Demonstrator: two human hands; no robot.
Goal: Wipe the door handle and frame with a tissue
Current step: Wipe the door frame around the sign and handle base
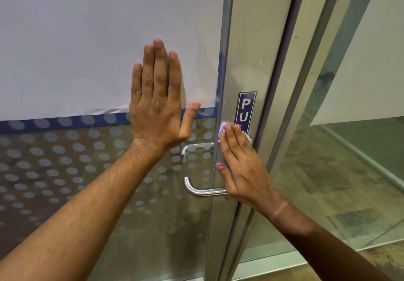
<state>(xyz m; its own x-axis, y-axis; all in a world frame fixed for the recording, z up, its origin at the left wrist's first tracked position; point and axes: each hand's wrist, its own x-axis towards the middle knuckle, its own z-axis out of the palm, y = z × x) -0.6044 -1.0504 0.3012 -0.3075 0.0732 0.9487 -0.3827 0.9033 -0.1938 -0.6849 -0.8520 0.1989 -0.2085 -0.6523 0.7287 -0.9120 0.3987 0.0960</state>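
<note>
A glass door with a silver metal frame (244, 57) fills the view. A curved steel handle (196, 190) juts from the frame's lower part. My right hand (238, 167) lies flat on the frame just above the handle, pressing a white tissue (224, 127) against the metal; only the tissue's edges show past my fingertips. The tissue covers the lower letters of a blue sign (246, 108). My left hand (157, 99) rests flat on the glass to the left of the frame, fingers straight and holding nothing.
The upper glass is covered by white film (87, 40), with a blue strip and a dotted frosted band (65, 160) below. To the right stands a second metal frame (306, 84) and a glass panel showing a room's floor (328, 182).
</note>
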